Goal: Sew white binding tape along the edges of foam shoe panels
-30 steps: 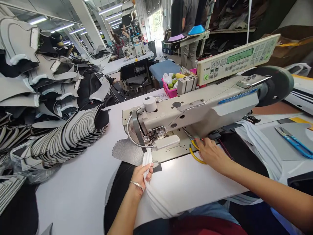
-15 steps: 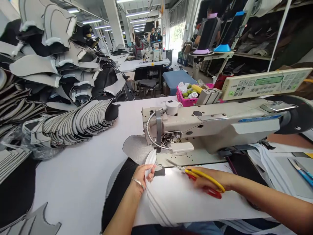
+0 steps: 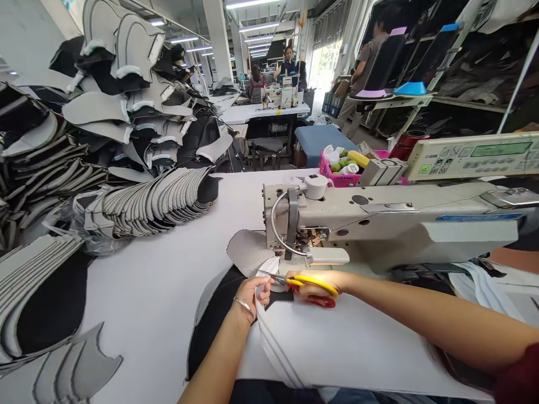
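Note:
Near the sewing machine's needle area, my left hand (image 3: 254, 294) pinches a white zipper tape (image 3: 273, 342) that trails down over the table edge. My right hand (image 3: 318, 283) is closed on scissors (image 3: 314, 283) with one yellow and one red handle. Their blades reach left to the tape, just above my left fingers; whether they are parted is hard to tell. The tape's upper end lies by a grey mesh and black fabric piece (image 3: 248, 252) beside the sewing machine (image 3: 337, 213). Part of that piece passes behind my left hand and forearm.
Stacked grey and black fabric pieces (image 3: 155, 202) fill the table's left side. A pink basket (image 3: 343, 177) with fruit and a control panel (image 3: 475, 154) stand behind the machine. Thread cones (image 3: 381, 62) rise at the back right. Other people are farther off.
My right hand has carried the scissors left, from over the white table to the zipper tape at my left fingers. My left hand keeps hold of the tape. The camera view has shifted left.

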Available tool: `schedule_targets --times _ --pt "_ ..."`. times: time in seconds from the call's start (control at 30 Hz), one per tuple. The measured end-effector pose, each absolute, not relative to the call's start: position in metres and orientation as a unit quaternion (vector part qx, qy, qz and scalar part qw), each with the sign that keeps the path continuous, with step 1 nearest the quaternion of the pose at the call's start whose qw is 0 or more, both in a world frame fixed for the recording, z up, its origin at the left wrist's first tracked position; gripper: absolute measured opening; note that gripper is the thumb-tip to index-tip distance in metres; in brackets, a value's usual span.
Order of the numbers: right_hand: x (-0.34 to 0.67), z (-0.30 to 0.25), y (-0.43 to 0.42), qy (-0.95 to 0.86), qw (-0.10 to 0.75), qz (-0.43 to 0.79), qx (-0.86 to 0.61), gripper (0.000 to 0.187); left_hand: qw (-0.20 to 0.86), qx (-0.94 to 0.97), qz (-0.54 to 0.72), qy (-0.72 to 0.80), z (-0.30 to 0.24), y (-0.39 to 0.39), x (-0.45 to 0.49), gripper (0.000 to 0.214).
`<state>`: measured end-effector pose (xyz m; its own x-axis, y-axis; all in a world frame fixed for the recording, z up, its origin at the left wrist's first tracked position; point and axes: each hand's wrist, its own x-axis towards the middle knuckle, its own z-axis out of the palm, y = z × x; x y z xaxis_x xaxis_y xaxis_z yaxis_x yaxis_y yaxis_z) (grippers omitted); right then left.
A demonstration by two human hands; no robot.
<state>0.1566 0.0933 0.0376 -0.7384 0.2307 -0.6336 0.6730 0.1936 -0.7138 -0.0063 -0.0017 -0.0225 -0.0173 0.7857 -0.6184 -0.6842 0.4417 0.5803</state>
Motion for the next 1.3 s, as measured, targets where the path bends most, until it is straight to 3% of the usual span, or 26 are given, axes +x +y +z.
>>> schedule_targets --times 0.17,0.3,0.5,0.63,0.7,0.8,0.9,1.07,1.2,1.3 --pt "0.172 0.028 0.083 0.825 0.136 -0.481 0.263 0.023 0.703 0.150 0.498 0.485 -0.013 -0.019 0.012 0.017" --pt "0.214 0.023 0.070 0.875 0.042 -0.335 0.346 0.019 0.632 0.343 0.484 0.499 -0.006 -0.023 0.046 0.019" --pt "0.248 -0.024 0.021 0.851 -0.143 -0.124 0.490 0.049 0.600 0.167 0.524 0.582 -0.021 0.029 0.108 0.020" --pt "0.242 -0.052 0.012 0.853 -0.148 0.031 0.499 0.048 0.615 0.241 0.543 0.519 -0.021 0.044 0.122 0.030" --pt "0.247 -0.051 0.022 0.849 -0.114 0.100 0.506 0.046 0.545 0.374 0.501 0.558 -0.014 0.033 0.111 0.035" --pt "0.258 -0.030 0.040 0.833 -0.058 0.158 0.527 0.043 0.282 0.591 0.356 0.667 -0.004 0.002 0.080 0.024" --pt "0.249 0.000 0.049 0.844 -0.018 0.154 0.514 0.030 0.053 0.675 0.200 0.709 -0.007 -0.023 0.052 0.016" --pt "0.173 0.025 0.061 0.946 0.002 0.009 0.325 0.026 -0.149 0.687 0.114 0.702 -0.036 -0.022 0.048 0.026" --pt "0.125 0.015 0.081 0.937 -0.001 -0.136 0.322 0.025 -0.192 0.705 0.153 0.665 -0.046 -0.011 0.048 0.021" --pt "0.123 0.003 0.089 0.918 -0.027 -0.175 0.354 0.020 -0.123 0.723 0.231 0.640 -0.045 -0.010 0.029 0.024"
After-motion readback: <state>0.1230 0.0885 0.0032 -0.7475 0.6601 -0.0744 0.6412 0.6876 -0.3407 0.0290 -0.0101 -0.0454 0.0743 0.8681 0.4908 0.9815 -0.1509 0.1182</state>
